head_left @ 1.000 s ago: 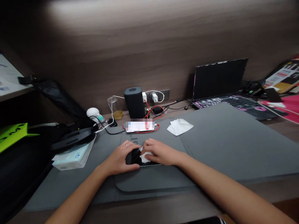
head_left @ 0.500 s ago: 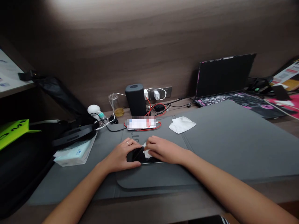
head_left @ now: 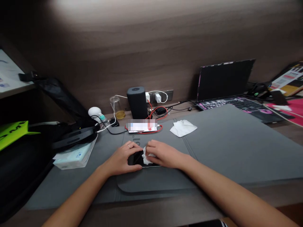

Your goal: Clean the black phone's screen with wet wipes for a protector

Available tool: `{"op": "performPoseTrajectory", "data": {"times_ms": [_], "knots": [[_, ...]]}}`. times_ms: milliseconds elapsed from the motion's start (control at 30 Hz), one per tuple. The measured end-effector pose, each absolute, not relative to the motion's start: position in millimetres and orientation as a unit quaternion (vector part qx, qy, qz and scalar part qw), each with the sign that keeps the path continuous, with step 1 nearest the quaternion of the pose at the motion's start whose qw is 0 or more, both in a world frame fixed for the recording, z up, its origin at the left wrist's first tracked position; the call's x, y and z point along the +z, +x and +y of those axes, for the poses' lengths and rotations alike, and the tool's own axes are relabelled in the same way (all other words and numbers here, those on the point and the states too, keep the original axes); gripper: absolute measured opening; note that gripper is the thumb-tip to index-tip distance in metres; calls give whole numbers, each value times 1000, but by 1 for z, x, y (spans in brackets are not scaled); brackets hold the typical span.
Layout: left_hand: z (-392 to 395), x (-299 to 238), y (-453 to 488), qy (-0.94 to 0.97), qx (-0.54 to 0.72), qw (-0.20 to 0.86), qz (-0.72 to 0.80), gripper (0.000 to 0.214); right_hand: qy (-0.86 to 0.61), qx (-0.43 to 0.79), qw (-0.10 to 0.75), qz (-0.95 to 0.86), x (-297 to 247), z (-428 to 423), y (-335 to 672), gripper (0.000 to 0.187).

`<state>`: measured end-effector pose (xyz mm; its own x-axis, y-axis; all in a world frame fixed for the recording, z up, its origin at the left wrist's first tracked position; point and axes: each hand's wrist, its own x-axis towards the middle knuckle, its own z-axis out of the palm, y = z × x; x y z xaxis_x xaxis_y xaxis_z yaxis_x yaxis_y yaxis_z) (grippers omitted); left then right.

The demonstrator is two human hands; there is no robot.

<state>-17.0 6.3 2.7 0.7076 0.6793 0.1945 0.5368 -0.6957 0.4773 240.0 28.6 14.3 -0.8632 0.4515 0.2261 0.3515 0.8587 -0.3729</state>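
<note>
Since 0.5 s ago: my right hand [head_left: 162, 154] has drawn the white wipe [head_left: 146, 157] a little nearer to my left hand [head_left: 121, 159]. The phone [head_left: 136, 158] has not shifted.

Phone: dark, lying flat on the grey mat [head_left: 224, 148] that covers the table [head_left: 170, 208].

Left hand: curled over the phone's left end, fingers and thumb clamping it down on the mat.

Right hand: closed over the crumpled wipe, pressing it onto the phone's screen. The two hands nearly touch above the phone.

Beyond the phone: a second handset [head_left: 142, 126] with a red cable, then a black speaker [head_left: 136, 102] by the wall. Beyond and right of the phone: a loose tissue [head_left: 183, 128]. Left of the phone: a tissue pack [head_left: 74, 156], well apart.
</note>
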Motion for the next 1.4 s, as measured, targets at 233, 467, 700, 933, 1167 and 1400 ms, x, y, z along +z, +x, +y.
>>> {"op": "performPoseTrajectory", "data": {"times_ms": [233,467,700,933,1167,1400], "knots": [[7,2,-18,903,180,196,336,54,-229,170,170,-943,12,33,244,9],[7,2,-17,904,180,194,336,53,-214,183,155,-947,15,34,245,8],[7,1,-17,903,181,193,338,54,-208,207,137,-946,22,35,252,7],[7,1,-18,903,181,196,338,54,-205,251,119,-938,28,38,260,7],[6,3,-17,901,183,198,340,53,-196,315,97,-923,30,40,267,7],[7,4,-17,900,188,195,342,54,-218,310,106,-919,31,39,266,6]]}}
